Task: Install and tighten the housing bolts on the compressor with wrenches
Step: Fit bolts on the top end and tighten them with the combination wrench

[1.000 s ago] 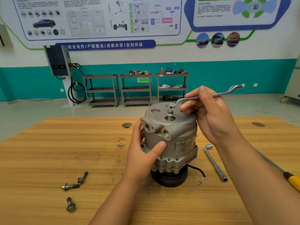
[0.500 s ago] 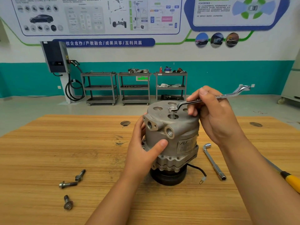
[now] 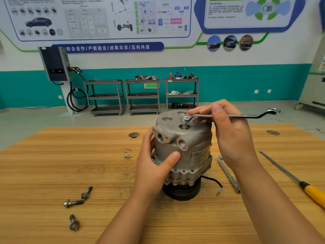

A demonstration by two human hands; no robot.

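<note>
Ring end of wrench [image 3: 246, 116] now seated on bolt [image 3: 184, 123] head; 1 s ago it hung over rear hole. Bolt upright in near top hole of compressor [image 3: 184, 143], threads showing. R hand [image 3: 230, 134] pinches wrench shank; L hand [image 3: 153, 166] grips housing side. Compressor upright at centre of table [image 3: 70, 164]; 3 loose bolts [image 3: 75, 202] front-left.

The right hand [image 3: 228, 138] has moved the wrench [image 3: 246, 116] ring onto the upright bolt [image 3: 184, 123] head.

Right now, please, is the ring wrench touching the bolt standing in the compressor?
Touching: the head view shows the ring wrench seated over the bolt atop the compressor.
</note>
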